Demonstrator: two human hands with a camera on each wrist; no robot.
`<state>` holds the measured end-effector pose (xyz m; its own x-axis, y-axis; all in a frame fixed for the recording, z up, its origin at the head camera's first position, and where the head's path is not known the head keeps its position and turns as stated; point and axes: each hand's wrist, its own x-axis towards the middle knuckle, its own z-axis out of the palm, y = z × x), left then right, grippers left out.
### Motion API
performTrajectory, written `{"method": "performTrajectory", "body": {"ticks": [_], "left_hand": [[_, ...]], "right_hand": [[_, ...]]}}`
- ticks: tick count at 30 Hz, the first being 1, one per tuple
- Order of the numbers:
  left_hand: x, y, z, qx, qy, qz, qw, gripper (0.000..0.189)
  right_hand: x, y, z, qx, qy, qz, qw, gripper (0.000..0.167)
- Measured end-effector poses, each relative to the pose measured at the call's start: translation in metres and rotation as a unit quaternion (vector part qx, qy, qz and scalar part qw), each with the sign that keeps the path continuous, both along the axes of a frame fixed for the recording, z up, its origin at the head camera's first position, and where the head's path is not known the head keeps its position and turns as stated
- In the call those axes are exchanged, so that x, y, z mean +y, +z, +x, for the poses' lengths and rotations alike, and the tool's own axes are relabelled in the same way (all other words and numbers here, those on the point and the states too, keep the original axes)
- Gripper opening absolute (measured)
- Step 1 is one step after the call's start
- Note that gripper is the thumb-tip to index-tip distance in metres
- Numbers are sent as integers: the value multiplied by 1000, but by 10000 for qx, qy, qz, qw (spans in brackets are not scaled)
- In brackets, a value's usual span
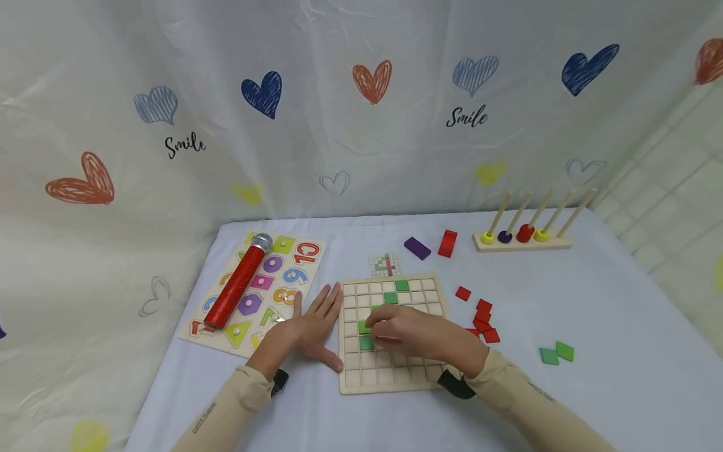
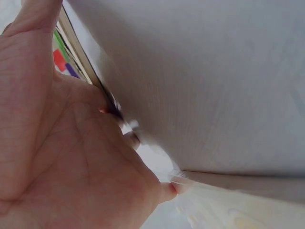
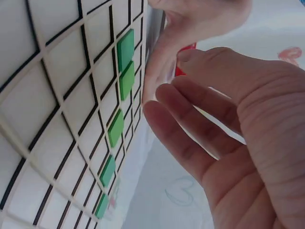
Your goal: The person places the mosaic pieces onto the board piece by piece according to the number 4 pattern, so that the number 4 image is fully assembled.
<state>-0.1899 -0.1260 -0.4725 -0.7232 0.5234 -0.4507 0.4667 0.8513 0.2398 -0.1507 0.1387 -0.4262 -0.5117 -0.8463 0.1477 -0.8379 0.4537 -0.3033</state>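
A wooden grid board (image 1: 353, 380) lies on the white-covered table, with several green square tiles (image 1: 401, 285) in its cells, running as a slanting line that turns downward at the left. Along the board's left edge my left hand (image 1: 316, 326) rests with fingers spread, fingertips and thumb right at the rim. My right hand (image 1: 418, 333) hovers over the middle of the board, near the lower green tiles. In the right wrist view its fingers are loosely bent, thumb apart from them, with nothing between. A small pattern card (image 1: 386, 265) lies just behind the board.
Red square tiles (image 1: 482, 317) are scattered right of the board, with two loose green tiles (image 1: 549, 356) farther right. Behind are a purple stack (image 1: 417, 248), a red stack (image 1: 447, 243) and a peg stand (image 1: 522, 247). At left, a red microphone (image 1: 237, 282) lies on a number puzzle (image 1: 211, 339).
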Motion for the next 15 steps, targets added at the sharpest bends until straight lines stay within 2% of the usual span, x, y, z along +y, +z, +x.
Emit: {"method": "performTrajectory", "body": {"ticks": [2,5,9,15], "left_hand": [[-2,-9,-2,37,-1,71,10000,153],[-4,-17,-4,117,13,147,9998,156],[-5,-20,-5,149,-1,184,9997,157],[-4,-17,-3,131,12,204,9997,156]], "right_hand": [[5,0,0,149,-56,-151,9998,12],[12,1,1,78,-278,-109,9995,9],[21,1,3,-220,-584,135,9980,9],[30,1,5,-388,-688,125,9968,12]]}}
